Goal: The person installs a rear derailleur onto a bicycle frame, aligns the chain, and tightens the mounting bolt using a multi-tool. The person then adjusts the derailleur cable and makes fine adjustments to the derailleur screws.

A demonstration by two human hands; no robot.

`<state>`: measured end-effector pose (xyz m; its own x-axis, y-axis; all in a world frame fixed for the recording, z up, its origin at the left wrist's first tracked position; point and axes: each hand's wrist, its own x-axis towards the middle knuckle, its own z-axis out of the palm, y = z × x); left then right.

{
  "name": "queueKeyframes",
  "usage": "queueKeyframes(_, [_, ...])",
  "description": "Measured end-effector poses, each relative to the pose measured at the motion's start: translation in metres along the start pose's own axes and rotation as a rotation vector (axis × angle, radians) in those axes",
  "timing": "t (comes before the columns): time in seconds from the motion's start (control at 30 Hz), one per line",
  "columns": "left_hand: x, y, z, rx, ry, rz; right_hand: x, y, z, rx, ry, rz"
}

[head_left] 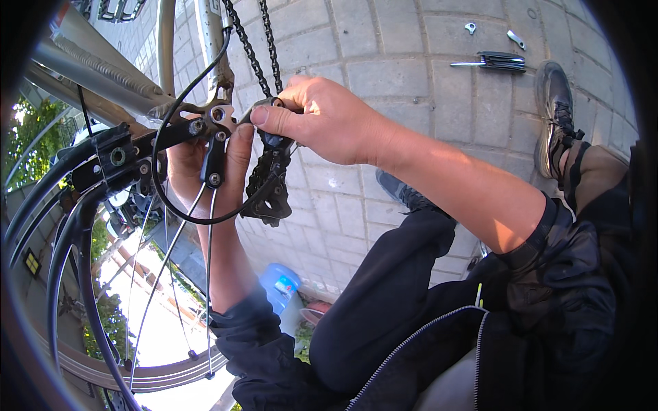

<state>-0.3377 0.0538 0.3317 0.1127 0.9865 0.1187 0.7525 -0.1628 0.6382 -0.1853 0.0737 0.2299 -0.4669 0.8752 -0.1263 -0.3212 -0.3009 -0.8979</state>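
A rear derailleur (269,183) hangs beside the bicycle frame's dropout (221,115), with the chain (248,51) running up from it. My right hand (332,123) is closed on the derailleur's upper end, thumb on top and fingers curled behind. From below, my left hand (238,161) reaches around the dropout area, its thumb up near the derailleur's top. A small black bracket (214,161) sits between the left thumb and fingers. What the left fingertips press on is hidden behind the metal parts. A black cable (162,179) loops past both hands.
Wheel spokes (170,257) and a rim (168,377) are at lower left, below black rack tubes (58,164). On the paving lie a folding multi-tool (500,61) and two small metal parts, one a silver lever-like piece (516,40). A blue water bottle (279,286) stands near my left forearm.
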Motion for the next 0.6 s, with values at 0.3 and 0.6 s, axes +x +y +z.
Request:
queueKeyframes(0.3, [0.000,0.001,-0.002,-0.049,-0.019,-0.028,-0.006,0.002,0.006,0.013,0.066,-0.035])
queueKeyframes(0.6, [0.002,0.003,-0.003,0.001,-0.040,0.001,-0.006,0.004,0.006,0.040,0.085,-0.058])
